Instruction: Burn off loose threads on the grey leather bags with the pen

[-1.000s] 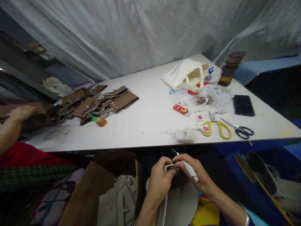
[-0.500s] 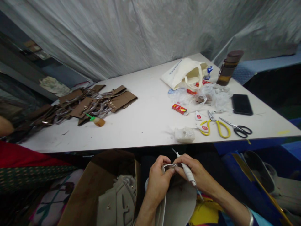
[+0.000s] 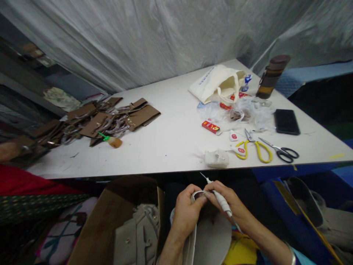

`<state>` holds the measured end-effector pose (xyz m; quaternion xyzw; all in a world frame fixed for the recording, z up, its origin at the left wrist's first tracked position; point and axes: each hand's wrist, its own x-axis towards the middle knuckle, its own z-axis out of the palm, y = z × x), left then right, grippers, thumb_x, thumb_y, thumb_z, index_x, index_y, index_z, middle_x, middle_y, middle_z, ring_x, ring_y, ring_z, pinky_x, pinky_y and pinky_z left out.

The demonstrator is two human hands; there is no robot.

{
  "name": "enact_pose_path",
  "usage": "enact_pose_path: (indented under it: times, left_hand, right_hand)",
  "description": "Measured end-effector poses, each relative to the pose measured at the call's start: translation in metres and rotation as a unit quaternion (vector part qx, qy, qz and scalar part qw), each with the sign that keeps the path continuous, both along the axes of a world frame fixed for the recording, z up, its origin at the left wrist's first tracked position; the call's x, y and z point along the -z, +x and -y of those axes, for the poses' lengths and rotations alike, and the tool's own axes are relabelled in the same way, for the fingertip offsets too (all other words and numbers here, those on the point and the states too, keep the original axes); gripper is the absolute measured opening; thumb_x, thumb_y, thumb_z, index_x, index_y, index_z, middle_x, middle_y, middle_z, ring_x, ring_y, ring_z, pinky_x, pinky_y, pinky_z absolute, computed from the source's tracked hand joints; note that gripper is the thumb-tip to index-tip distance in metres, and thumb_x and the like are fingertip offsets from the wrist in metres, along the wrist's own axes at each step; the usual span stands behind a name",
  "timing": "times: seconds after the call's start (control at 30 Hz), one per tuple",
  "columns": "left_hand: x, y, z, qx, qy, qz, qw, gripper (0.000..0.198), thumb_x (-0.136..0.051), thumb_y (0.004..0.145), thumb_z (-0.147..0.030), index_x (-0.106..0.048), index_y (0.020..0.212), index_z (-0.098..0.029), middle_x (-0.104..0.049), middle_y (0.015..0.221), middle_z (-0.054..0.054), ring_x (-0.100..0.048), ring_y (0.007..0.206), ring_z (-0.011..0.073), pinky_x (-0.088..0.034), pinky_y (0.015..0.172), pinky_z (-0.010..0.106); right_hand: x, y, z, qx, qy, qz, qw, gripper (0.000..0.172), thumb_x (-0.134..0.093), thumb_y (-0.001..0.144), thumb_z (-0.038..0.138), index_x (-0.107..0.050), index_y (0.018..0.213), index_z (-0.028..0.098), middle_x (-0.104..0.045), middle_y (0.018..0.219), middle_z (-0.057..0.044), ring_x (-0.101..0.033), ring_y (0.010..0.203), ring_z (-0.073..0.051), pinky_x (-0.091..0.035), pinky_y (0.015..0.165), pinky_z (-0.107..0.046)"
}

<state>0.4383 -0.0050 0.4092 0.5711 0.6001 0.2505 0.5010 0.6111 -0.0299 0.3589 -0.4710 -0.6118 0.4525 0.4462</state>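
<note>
Below the table's near edge, my left hand [image 3: 187,211] is closed on the top edge of a grey piece of material [image 3: 212,239] that rests in my lap. My right hand [image 3: 231,202] is closed around a thin white pen-like tool [image 3: 220,198], its fine tip pointing up and left past my fingers. The fingertips of both hands meet at the grey piece's upper edge.
The white table [image 3: 171,140] carries brown pieces with metal fittings [image 3: 102,121], a small glue bottle [image 3: 111,140], yellow scissors [image 3: 256,149], black scissors [image 3: 281,151], a phone [image 3: 286,122], a cloth bag [image 3: 220,84]. A cardboard box [image 3: 124,224] stands at my left. Another person's hand [image 3: 9,151] is far left.
My hands have stayed together on the grey piece, shifting only slightly. The other person's hand at the far left has drawn back and down toward the table's edge.
</note>
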Motion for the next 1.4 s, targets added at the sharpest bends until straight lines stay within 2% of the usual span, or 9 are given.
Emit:
enact_pose_path:
  times: [0.13,0.2,0.3,0.37,0.47,0.67,0.9,1.23,1.4]
  left_hand:
    - [0.005,0.000,-0.006,-0.007,-0.018,0.034,0.999,0.011,-0.070,0.076,-0.027,-0.073,0.080,-0.017,-0.063,0.067,-0.001,-0.051,0.066,0.0164,-0.038,0.063,0.027]
    - [0.008,0.000,-0.009,-0.013,-0.030,0.052,0.998,0.010,-0.070,0.075,-0.026,-0.073,0.078,-0.017,-0.063,0.066,0.000,-0.051,0.064,0.0162,-0.038,0.062,0.026]
    - [0.011,0.002,-0.015,-0.024,-0.044,0.064,0.997,0.011,-0.071,0.075,-0.028,-0.072,0.075,-0.017,-0.061,0.064,-0.001,-0.049,0.061,0.0152,-0.037,0.060,0.026]
    - [0.012,0.004,-0.019,-0.027,-0.053,0.063,0.996,0.011,-0.070,0.075,-0.028,-0.071,0.074,-0.017,-0.060,0.063,-0.001,-0.048,0.061,0.0147,-0.036,0.059,0.026]
    - [0.013,0.009,-0.024,-0.024,-0.065,0.059,0.996,0.010,-0.070,0.074,-0.028,-0.070,0.072,-0.017,-0.059,0.062,-0.002,-0.047,0.060,0.0143,-0.036,0.059,0.026]
    - [0.017,0.014,-0.030,-0.028,-0.081,0.036,0.996,0.010,-0.068,0.074,-0.027,-0.069,0.073,-0.017,-0.057,0.062,-0.002,-0.046,0.061,0.0146,-0.035,0.059,0.026]
    - [0.020,0.013,-0.034,-0.013,-0.084,0.020,0.996,0.016,-0.067,0.075,-0.031,-0.070,0.076,-0.015,-0.058,0.066,-0.001,-0.047,0.064,0.0157,-0.036,0.061,0.026]
    - [0.020,0.011,-0.036,-0.003,-0.091,0.015,0.996,0.013,-0.067,0.075,-0.028,-0.071,0.079,-0.016,-0.061,0.070,0.000,-0.050,0.068,0.0167,-0.038,0.065,0.027]
    - [0.020,0.009,-0.034,0.008,-0.082,0.009,0.997,0.010,-0.068,0.077,-0.026,-0.070,0.079,-0.017,-0.061,0.072,-0.001,-0.051,0.070,0.0166,-0.039,0.068,0.028]
  right_hand:
    - [0.000,0.016,-0.001,0.004,0.047,0.022,0.999,0.034,-0.052,0.108,0.030,-0.059,0.141,0.032,-0.066,0.113,-0.005,-0.066,0.103,-0.021,-0.052,0.089,-0.032]
    - [-0.003,0.028,-0.004,0.026,0.090,0.049,0.994,0.041,-0.055,0.107,0.031,-0.055,0.148,0.033,-0.066,0.116,-0.006,-0.066,0.106,-0.022,-0.053,0.089,-0.032]
    - [-0.009,0.047,-0.014,0.116,0.122,0.087,0.982,0.030,-0.057,0.106,0.032,-0.066,0.133,0.030,-0.069,0.113,-0.006,-0.068,0.101,-0.022,-0.055,0.086,-0.032]
    - [-0.012,0.056,-0.022,0.183,0.112,0.106,0.971,0.020,-0.057,0.105,0.032,-0.070,0.119,0.028,-0.072,0.108,-0.005,-0.070,0.097,-0.022,-0.055,0.086,-0.032]
    - [-0.012,0.063,-0.033,0.225,0.091,0.121,0.963,0.013,-0.063,0.102,0.035,-0.070,0.109,0.026,-0.074,0.099,-0.003,-0.070,0.089,-0.022,-0.056,0.082,-0.032]
    - [-0.007,0.060,-0.052,0.229,0.130,0.120,0.957,0.012,-0.060,0.104,0.032,-0.069,0.105,0.025,-0.074,0.095,-0.003,-0.071,0.088,-0.022,-0.056,0.083,-0.033]
    - [-0.004,0.052,-0.065,0.186,0.153,0.141,0.960,0.014,-0.056,0.107,0.030,-0.067,0.106,0.022,-0.073,0.094,-0.007,-0.069,0.089,-0.023,-0.055,0.084,-0.037]
    - [-0.007,0.043,-0.076,0.173,0.251,0.268,0.914,0.017,-0.053,0.109,0.026,-0.065,0.100,0.017,-0.072,0.088,-0.009,-0.067,0.081,-0.023,-0.052,0.076,-0.036]
    - [-0.006,0.047,-0.075,0.168,0.230,0.248,0.926,0.015,-0.055,0.108,0.025,-0.066,0.102,0.017,-0.072,0.090,-0.009,-0.066,0.083,-0.022,-0.050,0.078,-0.035]
